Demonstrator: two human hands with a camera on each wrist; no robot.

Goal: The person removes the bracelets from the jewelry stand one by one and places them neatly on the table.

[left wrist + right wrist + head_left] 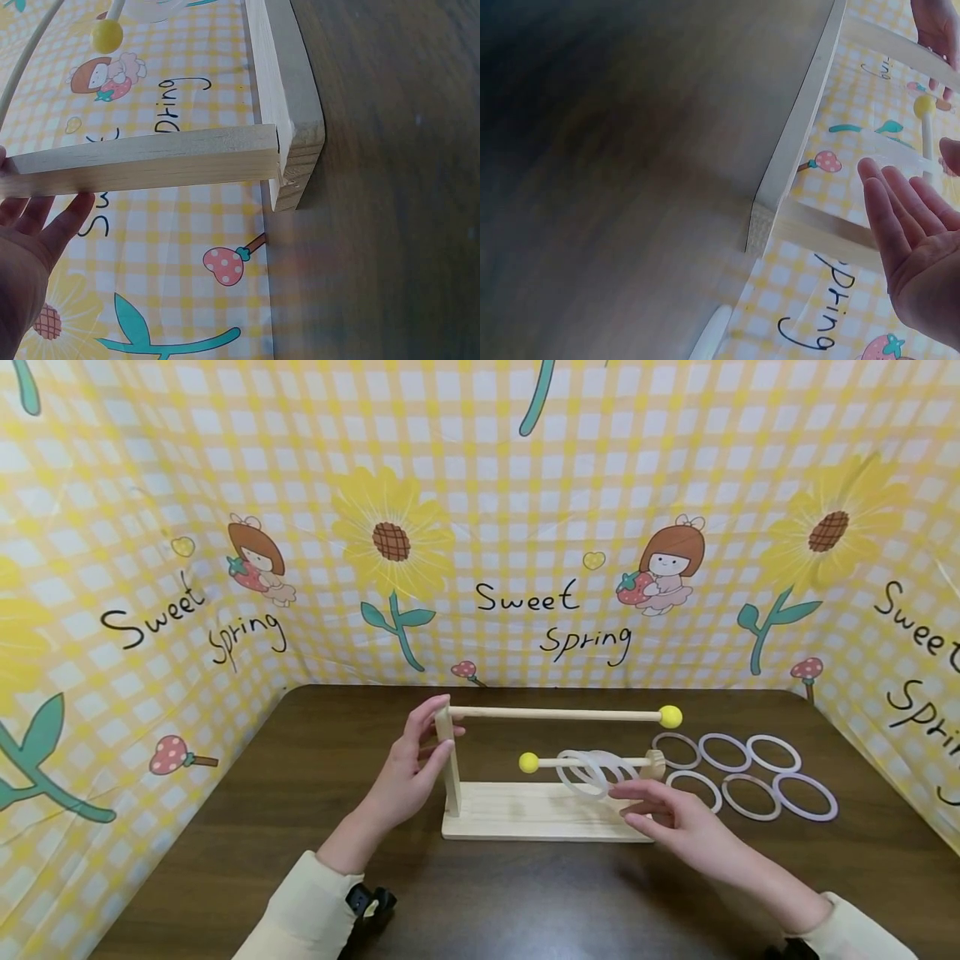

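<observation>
A pale wooden stand (517,814) sits on the table, with a long upper rod (555,714) and a shorter lower rod (551,762), each tipped by a yellow ball. My left hand (408,768) grips the top of its left post (150,166), thumb on the near side and fingers behind. Whitish translucent rings (561,777) hang around the lower rod, overlapping so their number is unclear. Beside them is my right hand (678,822), fingers extended and loosely spread, fingertips at the rings' lower edge; whether they touch cannot be told. It covers part of the base's right end.
Several pale rings, among them a lilac ring (834,802), lie flat on the dark wooden table (525,902) right of the stand. A yellow checked cloth (510,510) rises behind and at both sides.
</observation>
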